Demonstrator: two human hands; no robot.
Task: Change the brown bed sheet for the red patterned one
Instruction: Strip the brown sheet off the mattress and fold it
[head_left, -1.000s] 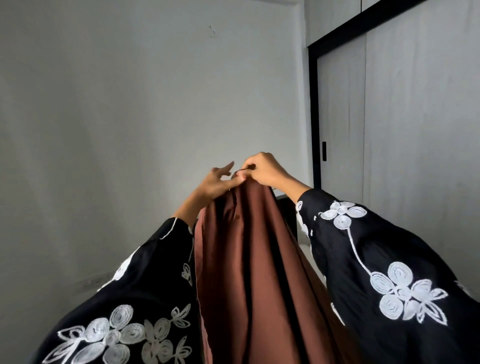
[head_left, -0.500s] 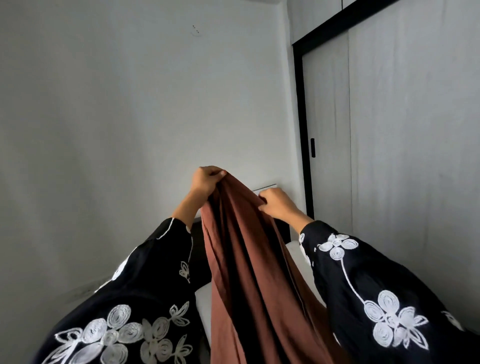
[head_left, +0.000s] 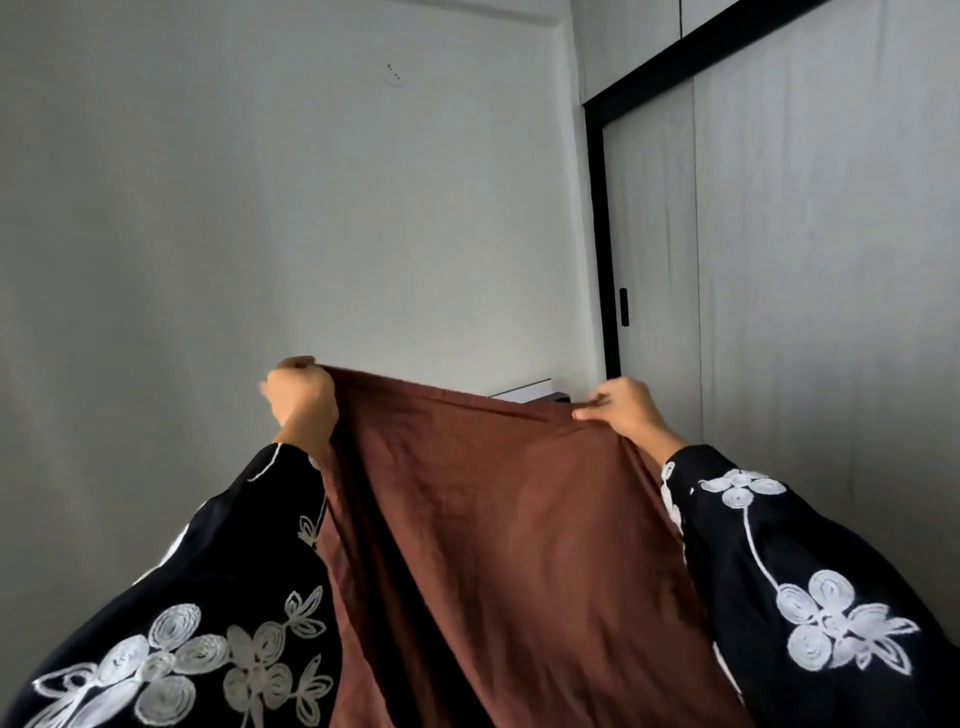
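Hanging below both grips, the brown bed sheet (head_left: 493, 519) spans sideways, pinched by left hand (head_left: 304, 402) and right hand (head_left: 628, 415).

Grey wall (head_left: 260, 208), perhaps wardrobe doors (head_left: 831, 260)

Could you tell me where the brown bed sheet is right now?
In the head view, the brown bed sheet hangs at lower centre, its top edge stretched between the left hand and the right hand.
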